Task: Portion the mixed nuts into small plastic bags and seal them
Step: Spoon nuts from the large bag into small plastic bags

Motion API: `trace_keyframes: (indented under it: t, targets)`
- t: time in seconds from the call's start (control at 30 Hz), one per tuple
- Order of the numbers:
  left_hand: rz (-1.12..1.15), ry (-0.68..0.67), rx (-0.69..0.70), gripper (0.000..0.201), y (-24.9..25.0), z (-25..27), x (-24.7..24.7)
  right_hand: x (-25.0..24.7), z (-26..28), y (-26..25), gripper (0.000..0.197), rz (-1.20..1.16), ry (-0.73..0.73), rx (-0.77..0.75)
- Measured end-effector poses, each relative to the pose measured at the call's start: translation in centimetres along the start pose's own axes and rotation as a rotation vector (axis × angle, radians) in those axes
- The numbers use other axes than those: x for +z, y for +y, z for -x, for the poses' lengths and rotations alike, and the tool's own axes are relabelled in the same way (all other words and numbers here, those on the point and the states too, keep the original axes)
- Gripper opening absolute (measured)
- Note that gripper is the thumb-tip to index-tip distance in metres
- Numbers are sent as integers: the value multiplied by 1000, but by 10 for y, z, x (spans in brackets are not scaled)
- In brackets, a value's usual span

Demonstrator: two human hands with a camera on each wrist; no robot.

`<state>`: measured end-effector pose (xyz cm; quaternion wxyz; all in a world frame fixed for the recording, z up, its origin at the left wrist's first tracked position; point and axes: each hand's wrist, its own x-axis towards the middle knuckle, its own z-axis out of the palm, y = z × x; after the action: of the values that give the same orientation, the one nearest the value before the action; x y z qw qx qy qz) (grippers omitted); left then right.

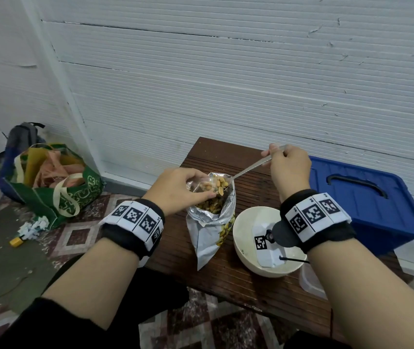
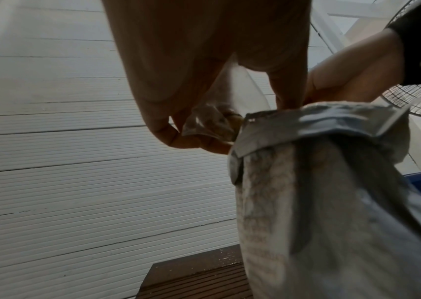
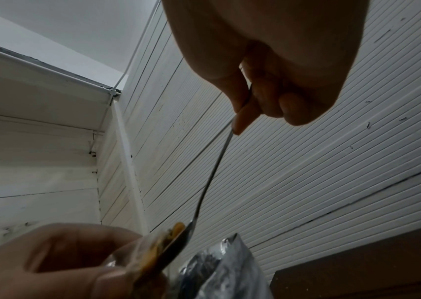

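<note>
A silver foil nut pouch stands open on the brown wooden table, with mixed nuts showing in its mouth. Over that mouth my left hand pinches a small clear plastic bag open. My right hand grips the handle of a metal spoon. The spoon's bowl, loaded with nuts, tips at the small bag's opening. In the left wrist view the clear bag sits between my fingers beside the pouch. The right wrist view shows the spoon running down to the bag.
A cream bowl holding a paper tag stands right of the pouch. A blue lidded bin is beyond the table on the right, a clear container near its edge. A green tote and backpack sit on the floor at left.
</note>
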<state>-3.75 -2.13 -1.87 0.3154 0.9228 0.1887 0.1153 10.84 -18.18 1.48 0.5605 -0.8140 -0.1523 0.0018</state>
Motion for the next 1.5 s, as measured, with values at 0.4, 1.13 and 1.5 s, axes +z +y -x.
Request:
trace_keyframes:
  t: [0.4,1.13,1.5]
  targets:
    - [-37,48,44,50,0,-4,11,18,3,3,33,-88,-80,-4]
    - [177,222,39,26,-2,0,7,0,6,-3,30,-343,-57,-256]
    - [328,150,77,26,-12,8,6,11,18,8,23,42,-111,-370]
